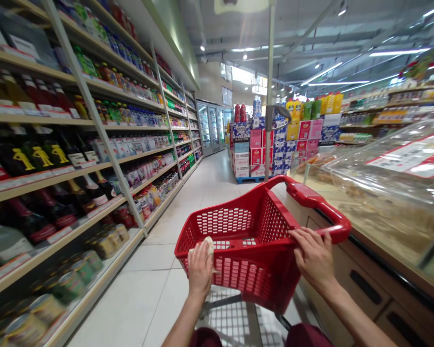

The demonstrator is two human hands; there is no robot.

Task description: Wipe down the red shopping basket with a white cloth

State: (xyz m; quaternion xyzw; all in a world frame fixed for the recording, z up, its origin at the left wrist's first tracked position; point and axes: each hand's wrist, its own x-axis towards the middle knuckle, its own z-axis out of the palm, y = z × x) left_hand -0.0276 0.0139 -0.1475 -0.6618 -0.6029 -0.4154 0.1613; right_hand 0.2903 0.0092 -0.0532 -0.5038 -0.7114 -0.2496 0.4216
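Note:
A red plastic shopping cart (253, 274) stands sideways in front of me, its basket walls full of small holes and its push handle (342, 226) to the right. My left hand (200, 265) is closed on a whitish cloth (210, 245), pressing it to the cart's near rim toward the left corner. The fingers of my right hand (314, 258) hook over the same rim beside the handle and grip the cart. Apart from its holed walls and floor, the basket shows nothing inside. Part of the cloth is hidden under my left fingers.
Shelves (141, 159) of bottles, cans and packets line the left side. On the right, close to the cart, is a counter with a clear cover (390, 164). Stacked drink cartons (253, 152) on a blue pallet stand ahead, with glass-door fridges (208, 123) beyond.

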